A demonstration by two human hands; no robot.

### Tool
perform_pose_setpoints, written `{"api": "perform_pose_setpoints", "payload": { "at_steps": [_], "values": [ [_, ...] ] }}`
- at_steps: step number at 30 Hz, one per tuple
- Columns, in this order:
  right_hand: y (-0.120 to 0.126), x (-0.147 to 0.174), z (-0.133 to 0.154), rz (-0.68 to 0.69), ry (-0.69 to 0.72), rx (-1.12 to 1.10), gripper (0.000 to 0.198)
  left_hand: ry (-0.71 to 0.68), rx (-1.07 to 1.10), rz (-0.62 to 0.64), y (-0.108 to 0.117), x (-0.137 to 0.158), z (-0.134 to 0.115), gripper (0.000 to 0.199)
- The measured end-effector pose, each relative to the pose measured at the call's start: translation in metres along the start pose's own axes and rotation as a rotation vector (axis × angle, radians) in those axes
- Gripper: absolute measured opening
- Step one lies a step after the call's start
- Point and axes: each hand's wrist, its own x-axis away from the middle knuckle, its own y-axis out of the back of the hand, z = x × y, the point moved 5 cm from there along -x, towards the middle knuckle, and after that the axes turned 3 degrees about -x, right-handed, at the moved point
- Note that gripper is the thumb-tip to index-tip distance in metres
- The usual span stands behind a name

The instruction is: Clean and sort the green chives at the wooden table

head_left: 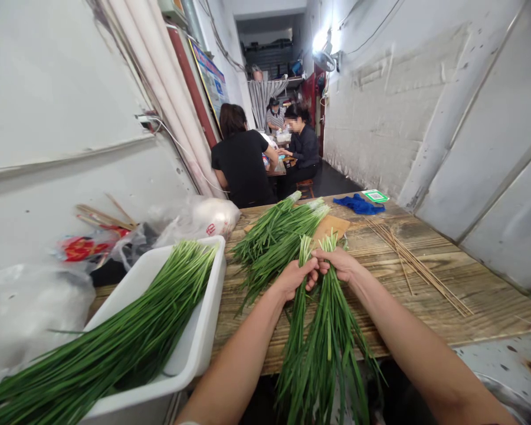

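My left hand (299, 277) is closed around a thin bunch of garlic chives (297, 321), pale stem ends up and green leaves hanging toward me. Beside it my right hand (336, 262) grips a thicker bunch of garlic chives (331, 330), its leaves drooping past the table's near edge. The fingers of both hands meet between the two bunches. Just beyond lies a pile of garlic chives (278, 233), partly on a brown board (334, 226). To the left, more long chives (146, 330) fill a white plastic tub (216, 295) and hang over its near side.
Thin wooden skewers (418, 265) lie on the wooden table (482, 283) at right. A blue cloth (358, 204) and a green card (375, 196) sit at the far edge. Plastic bags (30, 319) crowd the left. Several people (243, 156) sit further back.
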Motion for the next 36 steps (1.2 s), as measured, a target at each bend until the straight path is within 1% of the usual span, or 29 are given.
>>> {"api": "perform_pose_setpoints", "payload": {
  "at_steps": [3, 5, 8, 12, 16, 21, 24, 26, 31, 36],
  "values": [
    [0.002, 0.000, 0.002, -0.033, 0.003, -0.027, 0.031, -0.005, 0.079, -0.148, 0.008, -0.002, 0.000, 0.048],
    [0.002, 0.000, 0.002, -0.053, 0.004, -0.040, 0.031, -0.013, 0.108, -0.224, 0.013, -0.002, -0.001, 0.045],
    [0.001, 0.000, 0.003, -0.055, 0.020, -0.050, 0.029, -0.029, 0.169, -0.272, 0.016, -0.003, -0.002, 0.037],
    [0.002, -0.001, 0.002, -0.068, 0.018, -0.046, 0.026, -0.007, 0.253, -0.273, 0.016, -0.005, -0.001, 0.025],
    [0.005, -0.004, -0.003, -0.075, -0.082, -0.079, 0.023, 0.006, 0.295, -0.278, 0.014, -0.004, -0.001, 0.019],
    [0.011, -0.006, -0.005, -0.031, -0.221, -0.235, 0.021, 0.000, 0.334, -0.296, 0.019, -0.004, -0.002, 0.017],
    [0.015, -0.008, 0.001, 0.003, -0.185, -0.341, 0.020, 0.001, 0.375, -0.308, 0.025, -0.005, -0.002, 0.017],
    [0.018, -0.009, 0.004, 0.016, -0.153, -0.368, 0.023, -0.008, 0.392, -0.296, 0.027, -0.006, -0.003, 0.018],
    [0.021, -0.011, 0.005, 0.064, -0.121, -0.355, 0.030, -0.027, 0.394, -0.223, 0.027, -0.007, -0.005, 0.019],
    [0.019, -0.010, 0.004, 0.096, -0.122, -0.294, 0.033, -0.061, 0.339, -0.145, 0.024, -0.009, -0.004, 0.023]
  ]
}}
